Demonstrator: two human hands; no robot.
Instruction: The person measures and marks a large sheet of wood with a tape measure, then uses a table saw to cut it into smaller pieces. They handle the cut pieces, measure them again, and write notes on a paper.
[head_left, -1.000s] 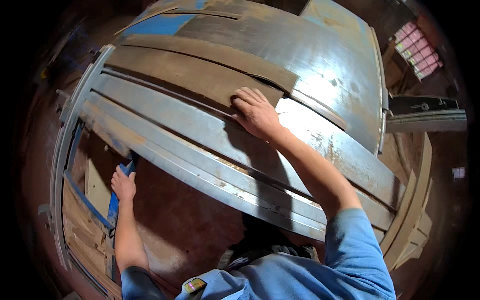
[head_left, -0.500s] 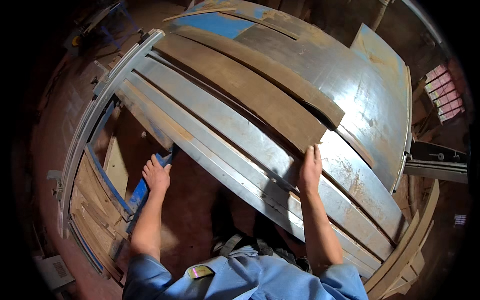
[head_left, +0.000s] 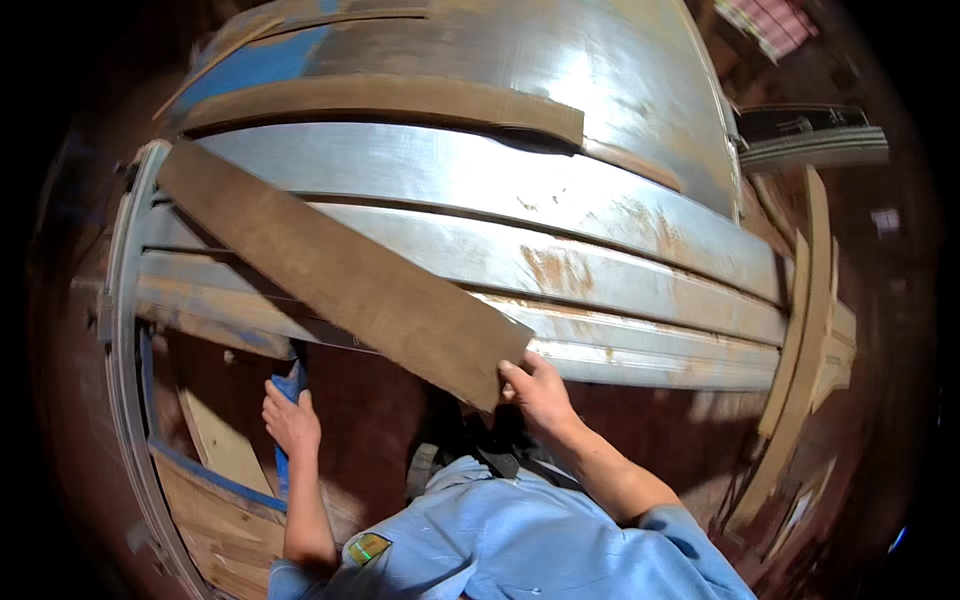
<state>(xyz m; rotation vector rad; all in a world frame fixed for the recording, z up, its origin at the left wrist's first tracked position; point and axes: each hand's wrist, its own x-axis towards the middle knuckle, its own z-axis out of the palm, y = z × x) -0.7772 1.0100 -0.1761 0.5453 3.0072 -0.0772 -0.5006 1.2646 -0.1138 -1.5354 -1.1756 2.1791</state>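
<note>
My right hand [head_left: 545,396] grips the near end of a long brown wooden board [head_left: 360,278], its thumb on the upper face and its other fingers mostly hidden. The board lies slantwise across the slotted metal machine table [head_left: 620,240]. Its far end is by the metal rail [head_left: 125,300] at the left, while the near end sticks out past the table's front edge. My left hand [head_left: 292,424] is closed round a blue bar [head_left: 289,381] of the frame below the table.
Another brown board [head_left: 390,98] lies lengthwise farther back on the table, with thin strips [head_left: 350,16] behind it. Long wooden pieces [head_left: 800,330] stand at the table's right end. Wood offcuts [head_left: 215,520] fill the lower left frame.
The brown board has swung across the table, its near end pulled toward me by my right hand. My left hand stays at the blue bar. The view has turned.
</note>
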